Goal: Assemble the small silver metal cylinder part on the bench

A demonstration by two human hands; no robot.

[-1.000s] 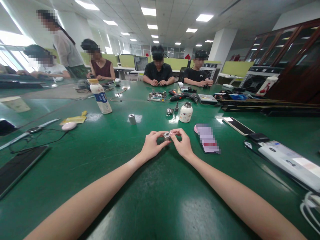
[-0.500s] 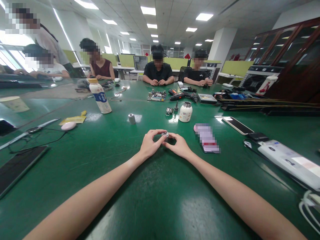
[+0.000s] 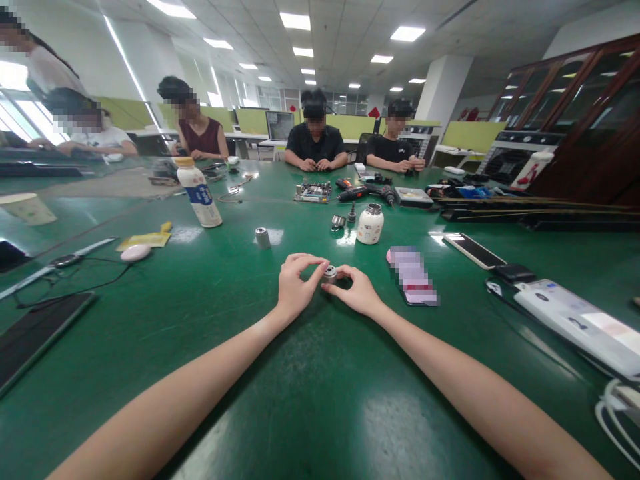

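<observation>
Here, in the head view, I have both hands meeting near the middle of the green surface [image 3: 310, 400]. The left hand [image 3: 295, 290] is curled, thumb and forefinger pinching a small silver part [image 3: 329, 273] from its 9 o'clock side. The right hand [image 3: 356, 293] pinches the same part from 3 o'clock with its fingertips, the other fingers tucked under. The part sits low between them, and I cannot tell whether it rests on the surface or hangs just above it.

As I judge it, the risk lies in the grip. The part is tiny, looks smooth, and is held by fingertips alone. If either pinch slackened, or the two hands pulled unevenly, it could pop free and roll across the glossy top. It might then run toward the white jar [image 3: 371, 225] and the loose metal cylinder [image 3: 261, 237] at 12 and 11 o'clock, or under the phone [image 3: 413, 275] at 3 o'clock. My fingers also hide most of it, so a skewed fit could go unseen.
</observation>
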